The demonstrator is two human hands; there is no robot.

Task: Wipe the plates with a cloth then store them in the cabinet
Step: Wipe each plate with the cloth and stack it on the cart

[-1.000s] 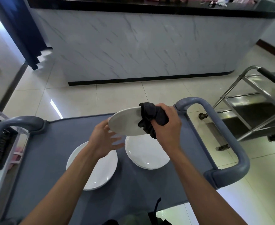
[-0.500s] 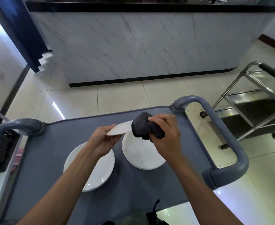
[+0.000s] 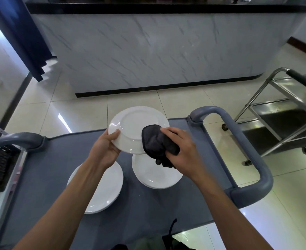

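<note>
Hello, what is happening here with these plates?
A person is wiping plates over a grey cart. The left hand holds a white plate by its rim, tilted up, while the right hand presses a dark cloth against its lower right edge. Two more stacks of plates lie on the cart, not yet stored.

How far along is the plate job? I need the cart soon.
In hand: the left hand holds a plate while the right hand wipes it with the dark cloth. Left: two stacks sit on the cart; nothing visibly stored.
</note>
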